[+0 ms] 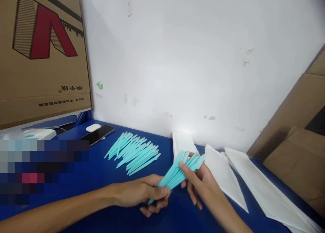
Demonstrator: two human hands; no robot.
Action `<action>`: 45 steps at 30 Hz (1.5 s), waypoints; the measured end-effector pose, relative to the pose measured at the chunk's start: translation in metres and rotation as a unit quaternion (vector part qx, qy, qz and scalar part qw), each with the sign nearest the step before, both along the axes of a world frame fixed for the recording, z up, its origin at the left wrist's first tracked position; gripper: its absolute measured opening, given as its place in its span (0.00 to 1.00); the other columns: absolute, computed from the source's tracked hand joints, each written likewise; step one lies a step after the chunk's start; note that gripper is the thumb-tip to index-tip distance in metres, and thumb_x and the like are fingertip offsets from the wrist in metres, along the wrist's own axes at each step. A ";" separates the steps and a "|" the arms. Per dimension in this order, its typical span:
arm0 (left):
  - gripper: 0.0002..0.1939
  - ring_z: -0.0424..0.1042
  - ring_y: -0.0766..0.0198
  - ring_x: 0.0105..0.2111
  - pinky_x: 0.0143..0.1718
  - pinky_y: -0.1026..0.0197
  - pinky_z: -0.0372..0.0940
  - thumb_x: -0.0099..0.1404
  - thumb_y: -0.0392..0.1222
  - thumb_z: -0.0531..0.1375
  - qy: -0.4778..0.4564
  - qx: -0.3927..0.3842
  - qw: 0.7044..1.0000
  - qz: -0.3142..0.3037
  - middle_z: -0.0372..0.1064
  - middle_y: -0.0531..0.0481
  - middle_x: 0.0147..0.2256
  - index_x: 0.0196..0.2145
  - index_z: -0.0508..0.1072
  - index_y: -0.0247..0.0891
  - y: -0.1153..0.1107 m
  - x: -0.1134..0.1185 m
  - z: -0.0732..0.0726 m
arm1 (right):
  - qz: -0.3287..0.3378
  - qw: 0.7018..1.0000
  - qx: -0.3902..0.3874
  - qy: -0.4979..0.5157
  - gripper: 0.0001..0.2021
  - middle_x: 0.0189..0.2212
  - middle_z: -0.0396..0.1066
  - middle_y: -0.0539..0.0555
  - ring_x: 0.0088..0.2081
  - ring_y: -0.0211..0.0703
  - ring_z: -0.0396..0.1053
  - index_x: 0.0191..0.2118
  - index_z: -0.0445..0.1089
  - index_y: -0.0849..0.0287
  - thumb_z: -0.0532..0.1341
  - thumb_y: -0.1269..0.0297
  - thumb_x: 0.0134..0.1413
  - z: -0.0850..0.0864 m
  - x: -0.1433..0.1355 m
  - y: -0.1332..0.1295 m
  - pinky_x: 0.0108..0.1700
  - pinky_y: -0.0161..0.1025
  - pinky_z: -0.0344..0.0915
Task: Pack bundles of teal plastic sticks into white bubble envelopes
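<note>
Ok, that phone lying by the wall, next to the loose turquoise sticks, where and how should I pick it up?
The phone lies flat on the blue table, screen up, so there is little to grip from above. I would probably come from the near side and pinch its two long edges around the middle. The white case sits close behind it, and the pile of sticks lies to its right, so the near-left approach looks freest.

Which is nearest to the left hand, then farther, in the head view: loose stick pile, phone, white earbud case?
1. Loose stick pile, just beyond the left hand.
2. Phone, farther back-left.
3. White earbud case, just behind the phone.
</note>
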State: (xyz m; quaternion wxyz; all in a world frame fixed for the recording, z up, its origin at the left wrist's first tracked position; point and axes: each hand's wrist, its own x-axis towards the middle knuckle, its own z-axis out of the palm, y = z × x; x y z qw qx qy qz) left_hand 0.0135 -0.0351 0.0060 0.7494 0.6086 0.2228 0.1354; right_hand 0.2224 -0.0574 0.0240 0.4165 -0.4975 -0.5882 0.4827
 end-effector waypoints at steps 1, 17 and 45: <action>0.21 0.57 0.71 0.21 0.21 0.67 0.52 0.65 0.60 0.60 -0.004 -0.002 1.000 -0.012 0.60 0.55 0.26 0.32 0.65 0.38 0.001 0.000 -0.001 | 0.012 1.000 -0.005 0.008 0.29 0.23 0.69 0.46 0.13 0.31 0.59 0.50 0.60 0.58 0.59 0.37 0.55 -0.002 -0.001 -0.001 0.12 0.27 0.53; 0.19 0.60 0.71 0.21 0.23 0.67 0.52 0.68 0.55 0.58 -0.039 -0.011 0.997 0.061 0.69 0.50 0.30 0.45 0.72 0.36 0.000 0.005 -0.005 | -0.009 0.998 0.057 0.002 0.24 0.18 0.66 0.45 0.16 0.34 0.60 0.47 0.65 0.58 0.61 0.42 0.57 -0.019 -0.007 0.004 0.18 0.30 0.57; 0.18 0.65 0.71 0.24 0.24 0.67 0.51 0.69 0.53 0.59 -0.076 0.002 0.996 0.044 0.73 0.44 0.37 0.45 0.73 0.34 0.002 0.005 -0.004 | -0.052 0.988 0.031 0.139 0.33 0.22 0.69 0.46 0.17 0.34 0.61 0.56 0.61 0.59 0.68 0.45 0.49 -0.010 -0.012 -0.002 0.18 0.31 0.59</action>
